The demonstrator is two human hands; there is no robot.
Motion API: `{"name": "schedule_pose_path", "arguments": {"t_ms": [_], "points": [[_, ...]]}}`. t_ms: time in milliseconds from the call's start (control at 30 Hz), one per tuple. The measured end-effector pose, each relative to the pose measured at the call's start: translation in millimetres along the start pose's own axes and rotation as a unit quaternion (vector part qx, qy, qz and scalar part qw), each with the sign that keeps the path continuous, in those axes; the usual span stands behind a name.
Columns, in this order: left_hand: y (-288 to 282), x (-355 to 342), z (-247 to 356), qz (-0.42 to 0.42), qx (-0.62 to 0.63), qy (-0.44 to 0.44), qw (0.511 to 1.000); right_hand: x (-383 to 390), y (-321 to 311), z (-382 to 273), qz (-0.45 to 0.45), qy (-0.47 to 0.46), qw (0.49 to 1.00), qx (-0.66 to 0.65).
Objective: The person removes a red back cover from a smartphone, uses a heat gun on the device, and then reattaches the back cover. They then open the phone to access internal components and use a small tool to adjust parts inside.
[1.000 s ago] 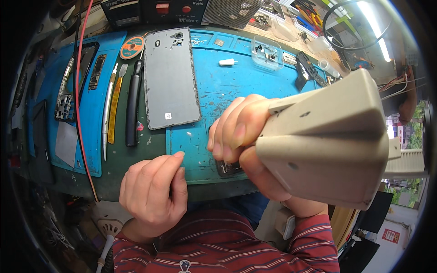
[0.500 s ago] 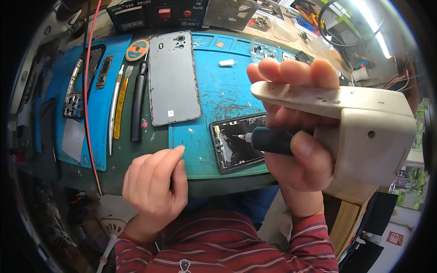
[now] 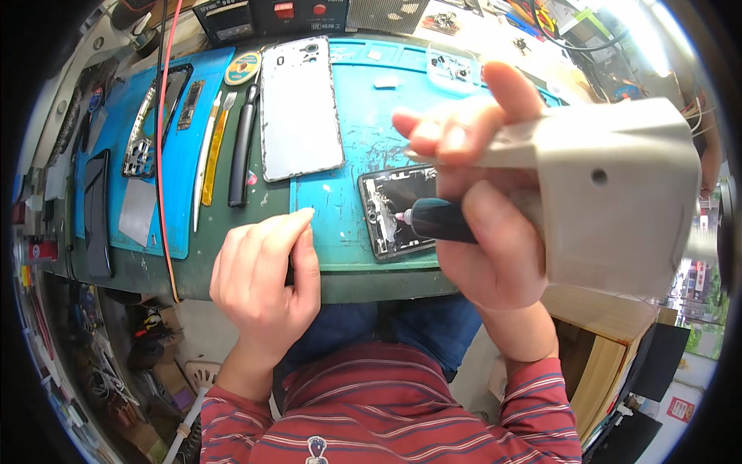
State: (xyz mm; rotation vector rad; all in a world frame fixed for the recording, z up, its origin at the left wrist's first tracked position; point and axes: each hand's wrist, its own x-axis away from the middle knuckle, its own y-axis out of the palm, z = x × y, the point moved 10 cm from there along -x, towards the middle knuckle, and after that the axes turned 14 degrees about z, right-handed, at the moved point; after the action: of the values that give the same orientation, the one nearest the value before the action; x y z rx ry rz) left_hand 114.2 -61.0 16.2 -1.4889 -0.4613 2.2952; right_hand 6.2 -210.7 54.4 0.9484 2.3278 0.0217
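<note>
Currently, my right grip [image 3: 495,255] is wrapped round a beige, boxy plastic hand tool [image 3: 618,201], thumb along its dark cylindrical barrel [image 3: 444,220]. Pinkish narrow tip [image 3: 402,217] points left, over the black-framed phone with exposed innards [image 3: 413,189]; touching or just above, can't tell. Phone lies on the scratched blue mat [image 3: 363,93], near the front edge of the dark green counter [image 3: 359,292]. My left grip [image 3: 267,267]: loosely curled, thumb close to index, left of the phone; can't tell if it's pinching anything. Pale grey rectangular back panel [image 3: 300,108] lies beyond it, beside a black slim-handled tool [image 3: 243,151].
</note>
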Motion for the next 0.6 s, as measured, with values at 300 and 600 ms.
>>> {"name": "schedule_pose_path", "arguments": {"t_ms": [300, 600], "points": [[-2, -1, 1, 0.009, 0.008, 0.007, 1.0, 29, 2, -8, 0.114, -0.092, 0.989, -0.026], [-2, 1, -2, 0.008, 0.029, 0.0, 1.0, 29, 3, 0, 0.129, -0.057, 0.99, 0.017]]}}
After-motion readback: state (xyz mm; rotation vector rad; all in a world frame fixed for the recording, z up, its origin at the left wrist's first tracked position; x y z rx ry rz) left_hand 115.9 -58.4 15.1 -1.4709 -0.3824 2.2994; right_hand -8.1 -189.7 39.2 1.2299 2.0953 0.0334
